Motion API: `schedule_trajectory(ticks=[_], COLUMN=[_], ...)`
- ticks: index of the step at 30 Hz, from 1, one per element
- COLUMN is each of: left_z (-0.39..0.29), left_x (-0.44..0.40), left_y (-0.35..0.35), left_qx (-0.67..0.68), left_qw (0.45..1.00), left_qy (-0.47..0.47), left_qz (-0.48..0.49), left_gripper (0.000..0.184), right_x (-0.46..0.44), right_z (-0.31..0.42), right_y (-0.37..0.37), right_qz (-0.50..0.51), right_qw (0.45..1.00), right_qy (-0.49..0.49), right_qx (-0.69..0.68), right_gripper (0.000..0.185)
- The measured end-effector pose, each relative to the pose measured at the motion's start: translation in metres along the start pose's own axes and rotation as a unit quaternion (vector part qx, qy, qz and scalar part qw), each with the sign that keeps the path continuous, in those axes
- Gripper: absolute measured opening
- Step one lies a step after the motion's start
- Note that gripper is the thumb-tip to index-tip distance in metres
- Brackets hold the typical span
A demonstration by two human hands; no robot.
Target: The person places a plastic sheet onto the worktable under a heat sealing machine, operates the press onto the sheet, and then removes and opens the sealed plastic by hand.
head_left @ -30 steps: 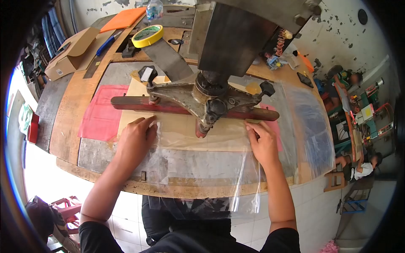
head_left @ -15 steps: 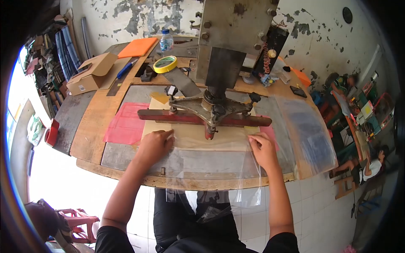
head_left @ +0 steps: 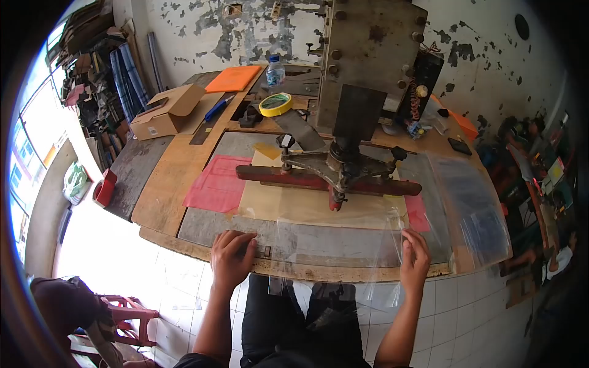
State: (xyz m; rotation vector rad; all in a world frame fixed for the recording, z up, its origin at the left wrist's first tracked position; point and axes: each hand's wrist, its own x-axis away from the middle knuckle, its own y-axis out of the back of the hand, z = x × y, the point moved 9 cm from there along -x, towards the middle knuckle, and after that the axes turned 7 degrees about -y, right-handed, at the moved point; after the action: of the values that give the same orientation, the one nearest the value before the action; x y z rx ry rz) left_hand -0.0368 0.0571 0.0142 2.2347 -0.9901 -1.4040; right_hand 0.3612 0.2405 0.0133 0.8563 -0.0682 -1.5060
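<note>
A clear plastic sheet [head_left: 340, 254] spans the front edge of the work table and hangs down over my lap. My right hand [head_left: 415, 256] pinches its upper right corner between thumb and fingers. To the left of the sheet, my left hand [head_left: 232, 259] is loosely curled, thumb and forefinger a little apart, with nothing visible in it. Just beyond the hands, a beige sheet [head_left: 264, 205] lies over a pink sheet [head_left: 211, 187] on the grey metal plate [head_left: 202, 224]. Above these is the press head, with its long reddish bar [head_left: 257, 173].
At the back left are a cardboard box [head_left: 165, 116], a blue cutter [head_left: 218, 108], yellow tape roll [head_left: 276, 104], water bottle [head_left: 275, 72] and orange folder [head_left: 234, 78]. Clear sheets [head_left: 485, 230] lie at the right, near a phone [head_left: 459, 145]. Another person sits at far right.
Both hands have drawn back toward me and stand wider apart. The left hand has come away from the clear sheet, while the right still holds its corner. My view has turned left.
</note>
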Motion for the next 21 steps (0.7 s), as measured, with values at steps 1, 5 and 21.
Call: schedule_trajectory(ticks=[1, 5, 21], left_z=[0.0, -0.001, -0.003], left_x=[0.001, 0.004, 0.007], left_y=[0.0, 0.001, 0.005], left_qx=[-0.009, -0.022, -0.022], left_qw=[1.0, 0.997, 0.994], left_qy=[-0.013, -0.061, -0.085], left_qz=[-0.013, -0.036, -0.06], left_gripper=[0.009, 0.005, 0.004], right_x=[0.001, 0.007, 0.008], right_z=[0.001, 0.001, 0.001], right_y=[0.001, 0.008, 0.012], right_qz=[-0.017, -0.051, -0.088], right_qw=[1.0, 0.999, 0.996], right_qy=[0.002, 0.001, 0.011], right_qx=[0.001, 0.014, 0.015], right_gripper=[0.026, 0.03, 0.025])
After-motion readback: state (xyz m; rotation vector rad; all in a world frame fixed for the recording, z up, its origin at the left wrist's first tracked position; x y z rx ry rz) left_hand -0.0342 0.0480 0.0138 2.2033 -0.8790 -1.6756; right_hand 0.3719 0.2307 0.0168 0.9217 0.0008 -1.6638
